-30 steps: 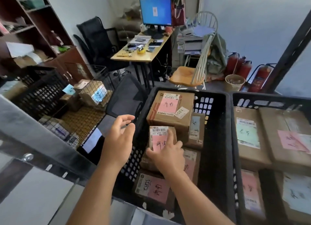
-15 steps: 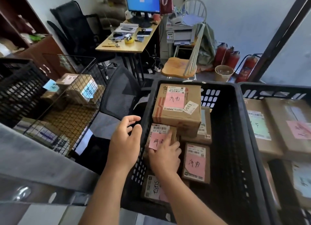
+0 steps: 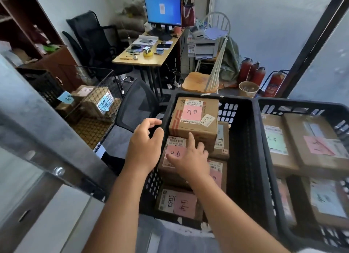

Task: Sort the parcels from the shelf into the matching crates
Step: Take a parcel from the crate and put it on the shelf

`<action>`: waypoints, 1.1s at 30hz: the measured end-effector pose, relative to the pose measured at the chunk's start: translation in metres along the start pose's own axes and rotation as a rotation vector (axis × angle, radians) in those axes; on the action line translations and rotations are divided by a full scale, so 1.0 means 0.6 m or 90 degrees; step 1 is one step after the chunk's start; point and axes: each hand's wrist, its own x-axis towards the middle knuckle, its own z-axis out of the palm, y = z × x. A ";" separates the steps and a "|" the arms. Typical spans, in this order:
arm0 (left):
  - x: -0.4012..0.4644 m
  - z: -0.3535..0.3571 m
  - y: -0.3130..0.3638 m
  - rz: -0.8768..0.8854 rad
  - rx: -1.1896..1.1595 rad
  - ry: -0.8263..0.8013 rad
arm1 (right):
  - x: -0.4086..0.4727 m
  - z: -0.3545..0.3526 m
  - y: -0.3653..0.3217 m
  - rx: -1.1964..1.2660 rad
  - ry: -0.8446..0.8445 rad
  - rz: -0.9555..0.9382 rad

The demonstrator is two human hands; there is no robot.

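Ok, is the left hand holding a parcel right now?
No, the left hand hangs over the crate rim with fingers loosely curled and empty; only the right hand rests on a parcel.

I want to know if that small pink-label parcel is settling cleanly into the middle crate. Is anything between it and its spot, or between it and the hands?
Nothing visible blocks it. The small parcel already lies on other boxes inside the black crate, the right hand resting directly on it. The left hand hovers beside the crate's left wall, holding nothing.
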 end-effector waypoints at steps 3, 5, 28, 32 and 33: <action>-0.024 0.005 0.026 0.014 -0.005 0.010 | -0.016 -0.066 0.000 -0.009 0.037 -0.054; -0.047 0.013 0.047 0.029 -0.008 0.021 | -0.029 -0.114 0.001 -0.002 0.054 -0.100; -0.829 -0.057 0.211 -0.108 0.114 0.690 | -0.594 -0.313 0.025 0.193 -0.294 -0.871; -1.050 -0.098 0.202 -0.157 0.167 0.794 | -0.797 -0.275 0.044 0.211 -0.383 -0.970; -1.109 -0.108 0.199 -0.175 0.176 0.817 | -0.852 -0.265 0.052 0.214 -0.406 -0.988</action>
